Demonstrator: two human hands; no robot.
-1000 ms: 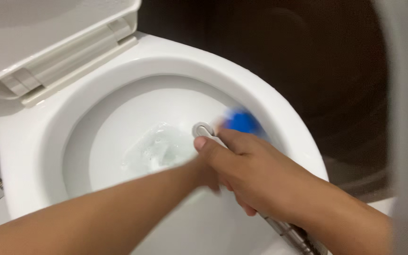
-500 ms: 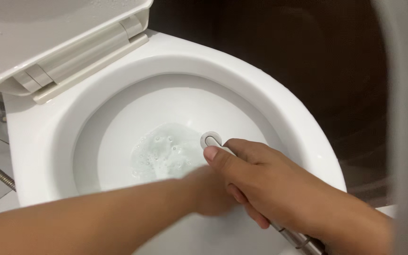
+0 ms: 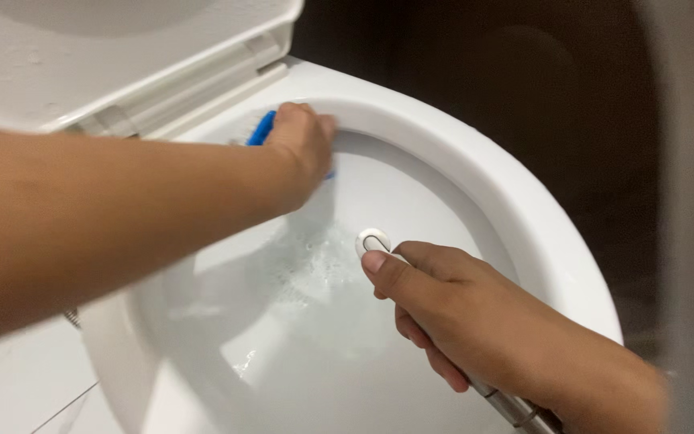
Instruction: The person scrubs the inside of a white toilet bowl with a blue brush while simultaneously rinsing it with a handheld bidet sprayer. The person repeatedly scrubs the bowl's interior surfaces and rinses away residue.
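A white toilet bowl (image 3: 475,173) fills the view, with water (image 3: 315,269) foaming at its bottom. My left hand (image 3: 303,141) reaches across to the far inner rim and is closed on a blue scrubbing brush (image 3: 262,128), most of it hidden under my fingers. My right hand (image 3: 451,309) is over the bowl's near right side, gripping a bidet sprayer (image 3: 373,241) with a round white head; my thumb rests just behind the head. Its metal hose end (image 3: 516,408) shows below my wrist.
The raised white seat and lid (image 3: 122,56) stand at the upper left. A dark wall (image 3: 524,88) lies behind the bowl on the right. White floor tiles (image 3: 18,386) show at the lower left. A blurred pale upright edge (image 3: 692,201) runs down the far right.
My left hand has moved with the blue brush from the bowl's near right side, beside my right hand, up to the far inner rim. The right hand and sprayer stay about where they were.
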